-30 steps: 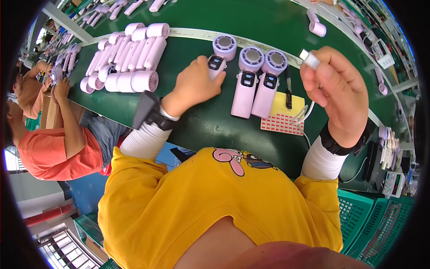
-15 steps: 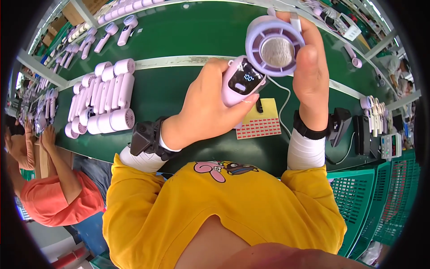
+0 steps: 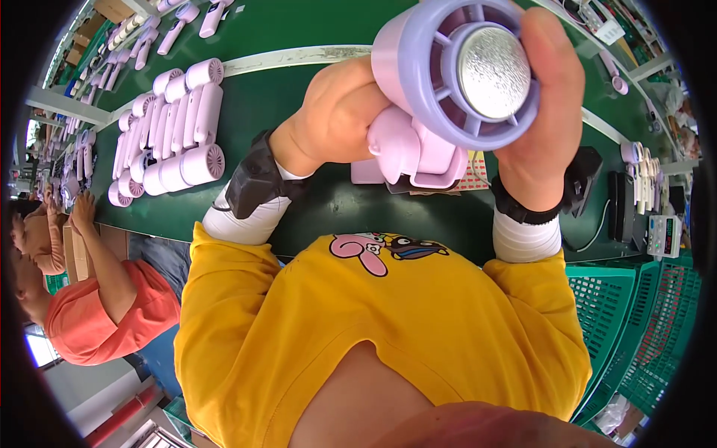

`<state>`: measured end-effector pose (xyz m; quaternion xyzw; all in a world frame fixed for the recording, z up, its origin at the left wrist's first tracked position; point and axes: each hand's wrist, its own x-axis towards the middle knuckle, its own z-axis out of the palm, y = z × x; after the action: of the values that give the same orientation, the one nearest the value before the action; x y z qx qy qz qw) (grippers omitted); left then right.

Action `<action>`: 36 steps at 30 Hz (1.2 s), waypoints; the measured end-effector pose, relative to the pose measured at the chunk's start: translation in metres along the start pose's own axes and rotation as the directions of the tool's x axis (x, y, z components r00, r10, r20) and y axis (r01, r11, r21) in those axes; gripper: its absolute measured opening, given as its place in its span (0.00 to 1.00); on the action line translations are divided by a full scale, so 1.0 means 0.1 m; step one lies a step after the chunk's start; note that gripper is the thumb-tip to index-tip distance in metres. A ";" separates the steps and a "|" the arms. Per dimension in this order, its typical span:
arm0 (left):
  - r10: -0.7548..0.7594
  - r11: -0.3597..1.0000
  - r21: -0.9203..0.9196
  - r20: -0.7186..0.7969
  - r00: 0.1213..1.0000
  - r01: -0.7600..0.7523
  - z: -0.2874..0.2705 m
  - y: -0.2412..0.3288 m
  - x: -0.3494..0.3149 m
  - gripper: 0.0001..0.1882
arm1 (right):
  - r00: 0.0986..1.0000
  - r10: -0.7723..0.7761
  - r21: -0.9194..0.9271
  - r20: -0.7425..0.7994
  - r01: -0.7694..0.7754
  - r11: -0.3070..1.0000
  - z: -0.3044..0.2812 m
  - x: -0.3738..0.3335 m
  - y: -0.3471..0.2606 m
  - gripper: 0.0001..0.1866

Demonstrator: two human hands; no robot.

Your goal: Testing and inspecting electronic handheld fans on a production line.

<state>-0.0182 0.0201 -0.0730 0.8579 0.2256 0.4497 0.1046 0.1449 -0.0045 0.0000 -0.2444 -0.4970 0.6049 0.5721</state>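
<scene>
Handheld fan (image 3: 407,67): lilac, raised above the dark green surface (image 3: 321,220) between both hands, round head tilted up toward the camera. Seated co-worker in a coral shirt (image 3: 104,313) at far left. Green perforated crate (image 3: 597,302) at right, beside the surface. Block of lilac fans (image 3: 172,138) lies on the surface at left, handles side by side. Left hand (image 3: 340,112): curled in against the head's left side, gripping the fan; fingertips hidden. Right hand (image 3: 544,123): wrapped on the head's right rim, thumb in front, other fingers mostly hidden. Sheet with red marks (image 3: 476,173) on the surface below, largely covered. Silver disc (image 3: 493,72) centred in the fan's grille.
</scene>
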 end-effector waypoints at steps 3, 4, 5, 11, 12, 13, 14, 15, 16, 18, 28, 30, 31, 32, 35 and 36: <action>-0.057 0.996 -0.074 0.031 0.998 0.059 0.04 0.05 0.01 0.24 | 0.988 -0.146 -0.152 -0.041 0.138 0.979 -0.02 -0.02 0.02 0.30; -0.074 0.992 -0.097 0.041 0.996 0.077 0.06 0.06 0.02 0.25 | 0.983 -0.180 -0.195 -0.042 0.169 0.966 -0.03 -0.01 0.03 0.31; -0.090 0.988 -0.120 0.051 0.995 0.095 0.07 0.08 0.03 0.26 | 0.976 -0.215 -0.237 -0.040 0.200 0.951 -0.04 0.00 0.03 0.32; -0.131 0.962 -0.229 0.092 0.987 0.149 0.06 0.19 0.15 0.30 | 0.752 -0.652 -0.585 -0.102 0.485 0.650 0.08 -0.11 -0.04 0.33; -0.226 0.811 -0.490 0.240 0.944 0.319 0.02 0.26 0.16 0.31 | 0.726 -0.683 -0.550 -0.085 0.537 0.640 0.00 -0.05 0.02 0.32; -0.263 0.564 -0.672 0.404 0.876 0.479 -0.03 0.33 0.17 0.32 | 0.699 -0.712 -0.512 -0.071 0.587 0.627 -0.08 0.01 0.08 0.30; -0.240 0.248 -0.750 0.566 0.789 0.614 -0.09 0.39 0.17 0.33 | 0.674 -0.736 -0.471 -0.063 0.630 0.617 -0.10 0.03 0.11 0.29; -0.247 0.256 -0.748 0.561 0.790 0.612 -0.17 0.45 0.23 0.33 | 0.673 -0.737 -0.462 -0.059 0.636 0.618 -0.09 0.03 0.08 0.29; -0.263 0.131 -0.823 0.509 0.820 0.553 -0.27 0.52 0.31 0.28 | 0.741 -0.662 -0.499 -0.107 0.536 0.681 -0.06 0.01 0.04 0.25; -0.289 0.020 -0.879 0.451 0.844 0.476 -0.52 0.57 0.39 0.24 | 0.841 -0.498 -0.552 -0.213 0.317 0.771 0.00 0.01 -0.03 0.19; -0.045 0.853 -0.383 -0.731 0.681 -0.355 -0.87 1.28 0.07 0.21 | 0.714 -0.681 -0.657 -0.161 0.437 0.614 -0.09 -0.01 -0.13 0.10; 0.032 0.790 -0.400 -0.731 0.682 -0.465 -0.90 1.21 -0.03 0.20 | 0.688 -0.715 -0.592 -0.124 0.527 0.610 -0.08 -0.01 -0.14 0.07; 0.103 0.712 -0.417 -0.734 0.671 -0.565 -0.90 1.15 -0.09 0.20 | 0.684 -0.719 -0.592 -0.125 0.529 0.607 -0.08 -0.03 -0.15 0.07; 0.176 0.625 -0.423 -0.742 0.647 -0.656 -0.92 1.15 -0.10 0.20 | 0.695 -0.712 -0.595 -0.098 0.532 0.602 -0.07 -0.04 -0.16 0.07; -0.047 0.796 -0.401 -0.787 0.615 -0.453 -0.83 1.29 0.07 0.18 | 0.719 -0.692 -0.620 -0.062 0.515 0.592 -0.11 -0.09 -0.14 0.07; -0.157 0.855 -0.402 -0.803 0.574 -0.328 -0.80 1.32 0.09 0.18 | 0.725 -0.686 -0.616 -0.057 0.515 0.596 -0.13 -0.10 -0.12 0.07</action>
<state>-0.0406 -0.0931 0.0300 0.5041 0.0767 0.8392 0.1893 0.1638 -0.0115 0.0027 -0.3020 -0.6153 0.1569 0.7111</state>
